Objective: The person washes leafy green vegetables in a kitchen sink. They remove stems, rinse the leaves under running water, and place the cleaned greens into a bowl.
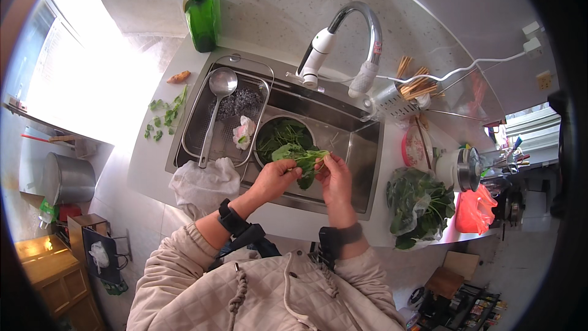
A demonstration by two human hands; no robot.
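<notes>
Above the steel sink, my left hand holds a bunch of leafy greens by its lower side. My right hand pinches the stems of the same bunch at its right end. Just behind the bunch, a round metal bowl with more greens stands in the basin. In the left part of the sink, a wire basket holds a metal ladle, a scourer and a crumpled pinkish-white thing. On the counter at the right lies an open plastic bag of leafy greens.
A curved faucet arches over the back of the sink. A green pump bottle stands behind its left corner, and a chopstick holder at the right. A grey cloth hangs over the front edge. Herb sprigs lie at the left.
</notes>
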